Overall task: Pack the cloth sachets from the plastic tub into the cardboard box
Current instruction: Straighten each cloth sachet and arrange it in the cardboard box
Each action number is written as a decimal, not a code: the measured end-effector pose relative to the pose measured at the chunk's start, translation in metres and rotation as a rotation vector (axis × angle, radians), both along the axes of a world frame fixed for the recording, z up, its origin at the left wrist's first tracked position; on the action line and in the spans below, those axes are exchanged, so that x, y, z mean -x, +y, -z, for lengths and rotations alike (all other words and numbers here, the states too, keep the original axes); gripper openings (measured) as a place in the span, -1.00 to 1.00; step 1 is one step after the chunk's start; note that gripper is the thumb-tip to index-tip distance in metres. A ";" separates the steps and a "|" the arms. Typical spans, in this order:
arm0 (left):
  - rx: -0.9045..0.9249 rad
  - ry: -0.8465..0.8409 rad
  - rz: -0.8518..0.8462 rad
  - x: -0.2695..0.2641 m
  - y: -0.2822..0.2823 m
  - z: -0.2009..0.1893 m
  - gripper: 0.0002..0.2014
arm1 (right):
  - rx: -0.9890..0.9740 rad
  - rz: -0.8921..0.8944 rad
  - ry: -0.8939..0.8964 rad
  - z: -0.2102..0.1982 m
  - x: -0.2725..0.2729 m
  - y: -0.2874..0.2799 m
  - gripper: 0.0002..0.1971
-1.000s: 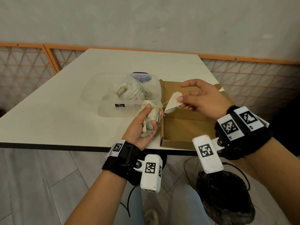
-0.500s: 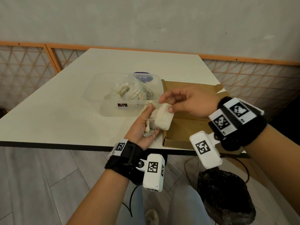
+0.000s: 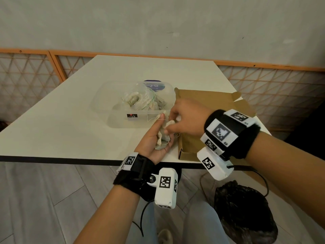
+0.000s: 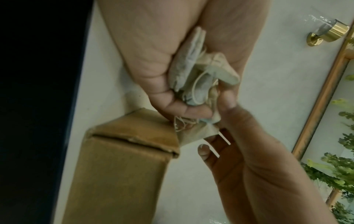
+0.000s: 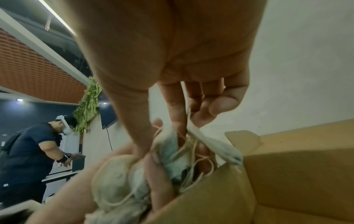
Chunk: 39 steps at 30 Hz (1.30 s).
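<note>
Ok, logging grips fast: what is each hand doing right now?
Left hand: curled around a bunch of cloth sachets.
Right hand: fingertips pinching one sachet from that bunch.

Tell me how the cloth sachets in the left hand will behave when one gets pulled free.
Probably floppy: the sachets fold and crumple in the left hand. Likely light, since the right hand lifts one corner with a fingertip pinch. Their loose strings look tangled together, so pulling one may drag its neighbours along.
</note>
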State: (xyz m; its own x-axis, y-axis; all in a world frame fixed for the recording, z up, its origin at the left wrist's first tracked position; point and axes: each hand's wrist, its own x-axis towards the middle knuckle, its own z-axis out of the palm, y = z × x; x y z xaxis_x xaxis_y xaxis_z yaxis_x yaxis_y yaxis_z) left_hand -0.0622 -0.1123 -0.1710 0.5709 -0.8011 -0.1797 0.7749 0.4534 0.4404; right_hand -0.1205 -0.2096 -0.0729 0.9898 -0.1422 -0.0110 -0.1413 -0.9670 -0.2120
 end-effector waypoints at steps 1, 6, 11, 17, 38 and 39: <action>0.005 -0.008 0.010 0.001 0.001 -0.001 -0.79 | -0.008 0.009 -0.015 0.001 -0.001 -0.001 -0.70; 0.041 0.003 0.010 0.001 0.005 -0.001 -0.85 | -0.362 0.180 -0.118 -0.004 0.007 -0.021 -0.80; 0.002 -0.003 -0.005 0.001 0.003 -0.002 -0.88 | -0.412 0.173 -0.011 0.003 0.016 -0.026 -0.89; -0.057 0.040 -0.062 0.000 0.002 0.000 -0.89 | -0.354 0.156 0.001 -0.001 0.023 -0.031 -0.89; -0.056 -0.114 -0.035 0.002 0.001 -0.001 -0.84 | -0.336 -0.008 0.009 -0.013 -0.005 -0.022 -0.75; -0.081 -0.107 -0.041 0.003 0.002 -0.002 -0.83 | -0.307 -0.008 0.006 -0.014 -0.006 -0.022 -0.77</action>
